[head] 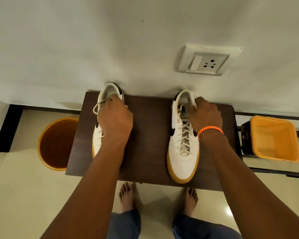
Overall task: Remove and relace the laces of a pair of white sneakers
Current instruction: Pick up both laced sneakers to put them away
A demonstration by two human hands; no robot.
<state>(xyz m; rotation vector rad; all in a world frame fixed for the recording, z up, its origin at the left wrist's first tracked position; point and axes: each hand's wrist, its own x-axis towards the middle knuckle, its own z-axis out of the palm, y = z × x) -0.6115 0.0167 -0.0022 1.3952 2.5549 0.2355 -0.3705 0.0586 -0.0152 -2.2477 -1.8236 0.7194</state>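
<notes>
Two white sneakers with gum soles stand on a small dark wooden table (145, 135), toes toward me. My left hand (115, 119) covers the left sneaker (109, 91) and grips its collar near the heel; a loop of cream lace (97, 106) sticks out beside the fingers. My right hand (205, 114), with an orange bracelet at the wrist, holds the right sneaker (181, 163) at the right side of its collar. That shoe's cream laces (185, 138) are crossed through the eyelets.
The table stands against a white wall with a switch and socket plate (205, 61). An orange bucket (55, 144) sits on the floor at the left, a yellow square bin (274, 138) on a dark rack at the right. My bare feet (128, 195) are below the table's front edge.
</notes>
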